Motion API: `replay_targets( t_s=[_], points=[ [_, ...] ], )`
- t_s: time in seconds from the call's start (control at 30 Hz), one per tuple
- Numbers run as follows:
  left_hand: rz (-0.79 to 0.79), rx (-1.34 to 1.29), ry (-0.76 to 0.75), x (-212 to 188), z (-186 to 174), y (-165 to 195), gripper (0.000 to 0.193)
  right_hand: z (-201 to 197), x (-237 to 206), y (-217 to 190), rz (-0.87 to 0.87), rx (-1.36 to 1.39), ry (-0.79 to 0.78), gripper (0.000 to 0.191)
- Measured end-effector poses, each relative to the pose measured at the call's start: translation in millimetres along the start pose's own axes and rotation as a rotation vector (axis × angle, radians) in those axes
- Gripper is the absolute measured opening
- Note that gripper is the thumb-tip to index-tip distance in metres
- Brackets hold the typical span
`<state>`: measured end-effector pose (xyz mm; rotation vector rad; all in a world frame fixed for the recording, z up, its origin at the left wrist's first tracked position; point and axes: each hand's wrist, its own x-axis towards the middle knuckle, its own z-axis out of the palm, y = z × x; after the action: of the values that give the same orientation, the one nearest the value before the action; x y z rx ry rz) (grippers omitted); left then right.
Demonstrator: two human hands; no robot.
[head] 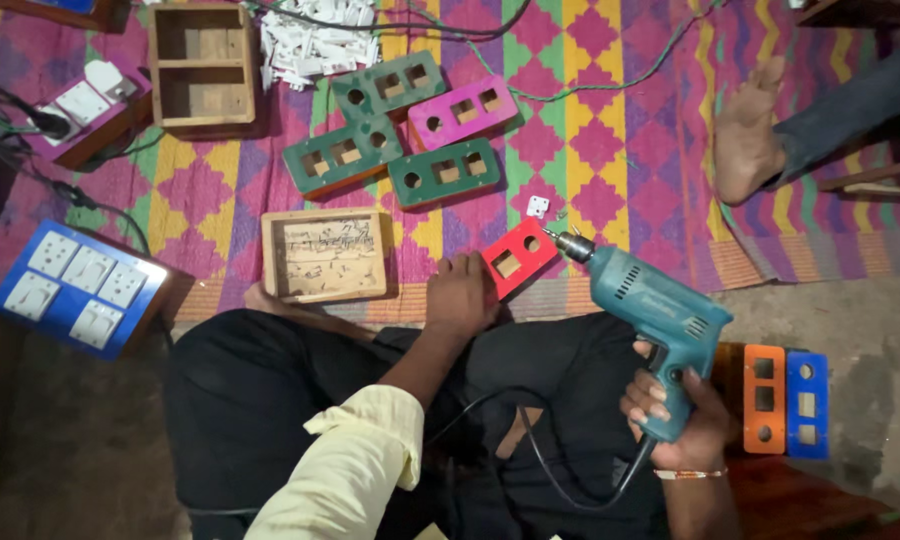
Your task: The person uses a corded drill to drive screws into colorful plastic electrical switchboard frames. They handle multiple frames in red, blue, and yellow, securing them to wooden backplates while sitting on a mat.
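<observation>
1. Head view, centre: we see the left hand closed on the near edge of a red switch plate, a flat board with one square and one round cut-out, pressing it down where the patterned mat meets the person's black-clad lap.
2. Head view, right: the right hand is wrapped around the grip of a teal electric drill, one finger lying along the trigger side. The bit at the chuck points at the round hole of the red switch plate; we cannot tell whether the tip touches it.
3. A black cord runs from the drill's handle across the lap.
4. Just beyond the red plate lies a small white square fitting.
5. Farther up the mat we see three green plates and one pink plate, all with like cut-outs, lying close together.
6. To the left of the held plate, a shallow wooden box stands open side up; a second, divided wooden box lies at the top left, beside a heap of white plastic parts.
7. At the far left, a blue board with white switches sits on a box.
8. At the lower right, an orange plate and a blue plate lie side by side.
9. At the upper right, another person's bare foot rests on the mat.
</observation>
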<state>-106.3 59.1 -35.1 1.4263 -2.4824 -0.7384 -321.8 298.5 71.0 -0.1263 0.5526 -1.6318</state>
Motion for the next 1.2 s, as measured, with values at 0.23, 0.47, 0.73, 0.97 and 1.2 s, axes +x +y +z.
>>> replay_targets(
  t_s=[0.23,0.47,0.73,0.97,1.2],
  points=[
    [-0.053,0.045,-0.047,4.6,-17.4,-36.5,0.051,-4.4,-2.3,-1.2,0.015,-0.003,-0.007,0.064],
    [0.061,0.042,0.124,5.6,-30.5,-44.0,0.026,-9.4,-1.1,-4.6,0.025,-0.048,0.009,0.066],
    [0.223,-0.059,-0.058,16.1,-43.4,-58.6,0.066,-12.8,-1.6,-5.6,0.032,-0.061,0.016,0.068],
    [0.095,-0.129,0.048,20.6,-61.2,-61.6,0.025,-12.6,-2.2,-5.4,0.018,-0.091,0.018,0.067],
    [-0.033,-0.315,0.286,25.1,-70.3,-62.9,0.036,-9.8,-3.7,-5.6,0.018,-0.096,0.036,0.068]
  ],
)
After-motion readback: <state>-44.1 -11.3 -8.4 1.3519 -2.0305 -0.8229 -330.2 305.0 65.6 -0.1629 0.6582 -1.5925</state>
